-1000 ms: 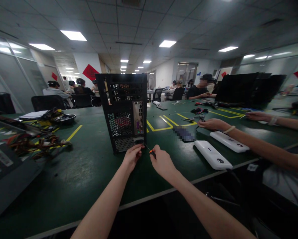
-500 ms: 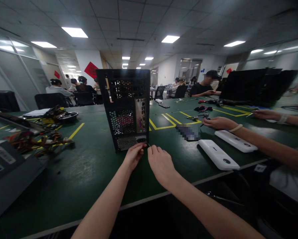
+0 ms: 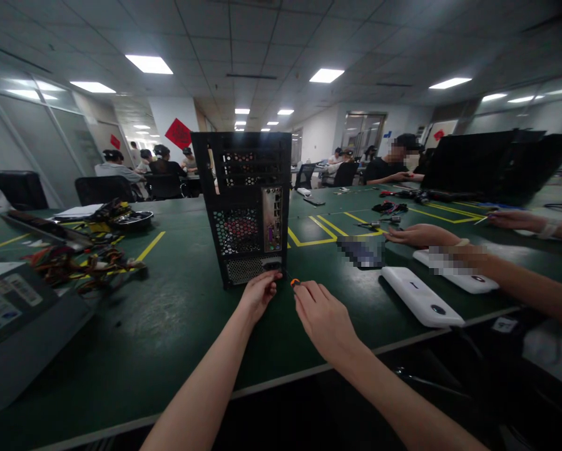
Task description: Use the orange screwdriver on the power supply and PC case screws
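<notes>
A black computer case (image 3: 210, 207) stands upright on the green table, its rear with ports and perforated grilles turned towards me. My left hand (image 3: 261, 293) is at the lower right corner of that rear, by the power socket, thumb and fingers pinched together. What they hold, if anything, is too small to make out. My right hand (image 3: 325, 316), just to the right and nearer me, is closed around a screwdriver (image 3: 295, 283). Its orange handle end shows at my fingertips, and the thin shaft points up and left towards the case's lower corner.
Right of the case lie a dark blurred phone-like slab (image 3: 362, 252) and two white oblong devices (image 3: 419, 297). A co-worker's hand (image 3: 422, 236) reaches in there. On the left are a grey metal box (image 3: 27, 332) and bundled cables (image 3: 97, 258). Monitors (image 3: 482, 163) stand back right.
My right hand has drawn back to the right, away from the case corner, and the screwdriver's orange part now shows. My left hand stays by the corner. The whole view has shifted slightly.
</notes>
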`<state>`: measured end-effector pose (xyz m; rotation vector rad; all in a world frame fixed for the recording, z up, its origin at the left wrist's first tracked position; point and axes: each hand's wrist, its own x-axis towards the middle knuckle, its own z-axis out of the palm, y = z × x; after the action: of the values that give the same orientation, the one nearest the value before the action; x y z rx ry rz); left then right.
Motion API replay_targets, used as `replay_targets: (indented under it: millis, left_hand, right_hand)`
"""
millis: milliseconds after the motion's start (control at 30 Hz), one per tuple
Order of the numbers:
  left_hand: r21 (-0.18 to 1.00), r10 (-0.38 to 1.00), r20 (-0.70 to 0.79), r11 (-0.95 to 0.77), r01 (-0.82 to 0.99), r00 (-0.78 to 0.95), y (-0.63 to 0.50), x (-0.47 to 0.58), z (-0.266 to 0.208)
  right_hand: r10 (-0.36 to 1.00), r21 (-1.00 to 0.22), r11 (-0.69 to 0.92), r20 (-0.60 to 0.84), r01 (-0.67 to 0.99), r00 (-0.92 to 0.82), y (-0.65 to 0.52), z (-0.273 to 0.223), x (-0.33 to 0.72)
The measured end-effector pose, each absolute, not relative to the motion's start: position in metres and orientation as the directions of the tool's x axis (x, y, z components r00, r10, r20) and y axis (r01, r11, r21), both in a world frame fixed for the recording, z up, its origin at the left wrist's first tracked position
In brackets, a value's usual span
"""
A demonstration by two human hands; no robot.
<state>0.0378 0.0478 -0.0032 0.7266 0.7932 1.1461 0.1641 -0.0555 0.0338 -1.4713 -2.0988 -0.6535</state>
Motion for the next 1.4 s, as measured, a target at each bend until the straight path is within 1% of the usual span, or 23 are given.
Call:
replay_targets:
  millis: [100, 300, 533, 933, 1400]
  left_hand:
    - [0.832, 0.963, -0.173, 0.254, -0.493, 0.205, 0.048, 0.038, -0.002]
    - [0.827, 0.964, -0.167, 0.251, -0.503, 0.207, 0.048, 0.037, -0.004]
    - [0.830, 0.964, -0.173, 0.253, -0.498, 0.201, 0.049, 0.038, -0.004]
    - [0.826, 0.966, -0.156, 0.241, -0.510, 0.205, 0.050, 0.038, -0.006]
    - [0.830, 0.965, -0.175, 0.250, -0.498, 0.193, 0.049, 0.038, -0.003]
  right_hand:
    - [0.683, 0.073, 0.321, 0.673, 0.944, -0.284, -0.055, 0.031, 0.168]
    - [0.708, 0.050, 0.345, 0.641, 0.937, -0.295, -0.050, 0.027, 0.168]
    - [0.718, 0.085, 0.359, 0.611, 0.929, -0.334, -0.048, 0.022, 0.169]
    - [0.694, 0.080, 0.375, 0.636, 0.924, -0.337, -0.047, 0.019, 0.170]
    - [0.682, 0.068, 0.369, 0.658, 0.927, -0.320, -0.048, 0.022, 0.170]
